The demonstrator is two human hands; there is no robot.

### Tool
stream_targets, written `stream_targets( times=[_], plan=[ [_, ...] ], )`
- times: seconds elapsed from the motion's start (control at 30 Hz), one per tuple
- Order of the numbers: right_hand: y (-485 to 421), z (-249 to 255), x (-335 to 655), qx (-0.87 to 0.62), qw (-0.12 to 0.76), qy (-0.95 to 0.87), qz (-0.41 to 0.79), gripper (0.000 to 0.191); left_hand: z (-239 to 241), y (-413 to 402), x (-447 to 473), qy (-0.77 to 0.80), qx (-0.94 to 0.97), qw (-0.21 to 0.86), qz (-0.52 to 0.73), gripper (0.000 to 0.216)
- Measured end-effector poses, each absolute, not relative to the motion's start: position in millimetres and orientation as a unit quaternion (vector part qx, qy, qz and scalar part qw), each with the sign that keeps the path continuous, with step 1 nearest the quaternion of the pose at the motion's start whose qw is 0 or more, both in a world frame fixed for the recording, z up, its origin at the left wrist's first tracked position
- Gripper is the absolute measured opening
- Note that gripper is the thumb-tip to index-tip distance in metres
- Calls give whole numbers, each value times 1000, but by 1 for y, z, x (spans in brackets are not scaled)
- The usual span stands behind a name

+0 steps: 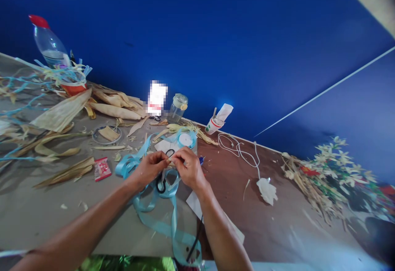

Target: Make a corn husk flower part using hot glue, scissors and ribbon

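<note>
Left hand (pixel 153 164): thumb and fingertips pinched together on a small pale piece (pixel 169 160), too small to identify.
Right hand (pixel 187 164): fingers curled, fingertips meeting the left hand's at the same piece, pinching it too.
Pale piece: held above the middle of the desk (pixel 114 238), where its grey left part meets the brown right part.
Scissors (pixel 163 188): black-handled, beneath the hands and partly hidden by them.
Light blue ribbon (pixel 126 164): looped around and below the hands, one length running down to the desk's near edge.
Spool (pixel 186 140): white-faced, wrapped in blue, just beyond the right hand.
Red packet (pixel 102 169): on the grey part, left of the ribbon loops.
Dry husks (pixel 117 111): piled toward the desk's far left corner, with loose pieces scattered nearer.
Orange pot (pixel 74 88): among those husks, filled with pale strips; a red-capped bottle (pixel 51 46) stands behind.
Glass jar (pixel 177 108): near the far edge, beside a pixelated bright shape.
Cup (pixel 212 126): at the far edge, with white paper sticking out.
White cord (pixel 257 160): coiled on the brown part, reaching a crumpled white bundle (pixel 267 191).
Artificial flowers (pixel 342 168): white-petalled, lying toward the far right corner.
</note>
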State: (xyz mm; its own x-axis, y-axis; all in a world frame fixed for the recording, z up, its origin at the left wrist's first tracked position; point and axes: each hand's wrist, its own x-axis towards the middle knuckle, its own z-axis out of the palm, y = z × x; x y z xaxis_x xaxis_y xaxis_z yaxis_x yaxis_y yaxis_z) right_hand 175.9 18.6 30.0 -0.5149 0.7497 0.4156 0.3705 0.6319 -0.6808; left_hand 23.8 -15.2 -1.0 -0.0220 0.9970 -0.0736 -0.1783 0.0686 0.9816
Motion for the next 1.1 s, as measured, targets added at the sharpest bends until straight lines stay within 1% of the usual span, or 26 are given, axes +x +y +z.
stream_targets(
  times=[0.33,0.53,0.73,0.9,1.1],
  plan=[
    [15,24,171,-369,370,-824,220,20,-8,-15,25,498,468,494,537,24],
    [15,22,170,-385,381,-807,234,24,-9,-17,24,524,520,445,507,23],
    [15,19,168,-386,393,-795,254,27,-6,-20,26,537,537,407,507,20],
    [15,17,167,-401,394,-789,247,30,0,-22,27,531,536,415,508,20],
    [16,19,170,-414,388,-786,243,29,1,-22,26,510,541,448,497,21]
  ],
)
